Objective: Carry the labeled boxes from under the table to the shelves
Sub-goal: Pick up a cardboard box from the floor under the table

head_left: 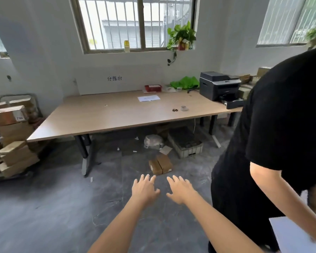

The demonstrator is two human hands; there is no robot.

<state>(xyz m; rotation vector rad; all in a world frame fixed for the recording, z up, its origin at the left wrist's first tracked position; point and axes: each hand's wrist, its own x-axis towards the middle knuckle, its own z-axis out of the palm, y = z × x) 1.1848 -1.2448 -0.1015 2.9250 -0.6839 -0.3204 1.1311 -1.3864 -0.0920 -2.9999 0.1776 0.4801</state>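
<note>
Two small brown cardboard boxes with white labels lie side by side on the grey floor, just in front of the wooden table. My left hand and my right hand stretch out ahead of me, palms down, fingers spread, holding nothing. Both hands hover a short way in front of the boxes, apart from them. No shelves are in view.
A person in black stands close on my right. Under the table sit a grey crate and a plastic bag. Stacked cardboard boxes on a cart fill the left side. A printer stands on the table's right end.
</note>
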